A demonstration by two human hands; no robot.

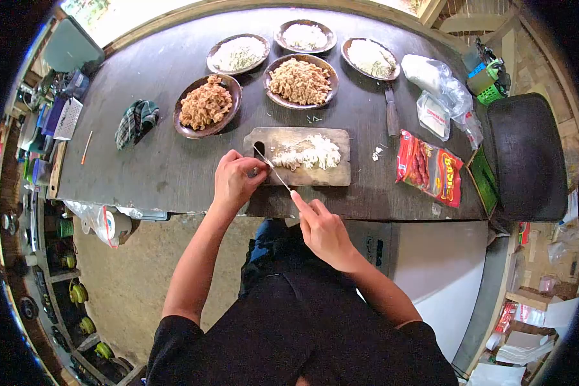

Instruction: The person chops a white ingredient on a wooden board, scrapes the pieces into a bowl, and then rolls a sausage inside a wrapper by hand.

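A wooden cutting board lies near the table's front edge, with a pile of finely cut white pieces on it. My right hand is closed on a knife, its index finger stretched along the top. The knife's thin blade slants up and left over the board's left part. My left hand is at the board's left edge, thumb and fingers pinched together beside the blade. Whatever those fingers hold is too small or hidden to make out.
Beyond the board stand brown plates of fried pieces and white shreds. A second knife, a red packet and plastic bags lie to the right. A checked cloth lies left.
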